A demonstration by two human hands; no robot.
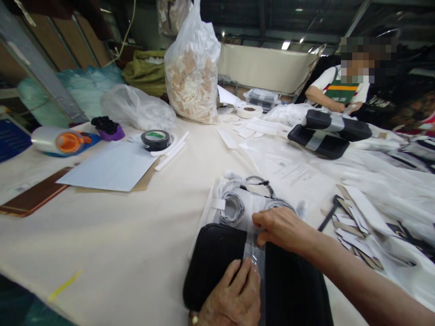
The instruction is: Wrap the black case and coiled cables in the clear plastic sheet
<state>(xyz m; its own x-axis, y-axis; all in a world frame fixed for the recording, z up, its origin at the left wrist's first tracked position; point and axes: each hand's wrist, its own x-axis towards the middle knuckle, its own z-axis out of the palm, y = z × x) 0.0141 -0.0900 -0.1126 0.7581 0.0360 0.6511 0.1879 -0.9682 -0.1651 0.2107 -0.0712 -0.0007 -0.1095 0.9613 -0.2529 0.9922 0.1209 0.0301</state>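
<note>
One black bag [214,260] lies on the table [136,253], probably light, soft-sided, best held by edges; left hand [234,294] loosely open, pressing clear strip [253,251], right hand [283,227] half-curled over it, grip unclear.

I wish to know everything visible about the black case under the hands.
The black case has rounded corners and a dull, fabric-like surface. It lies broad side up on the table, its near end cut off by the picture's edge. A translucent band crosses its middle from far to near. The left hand rests on them; the right hand is at the band, farther away.
</note>
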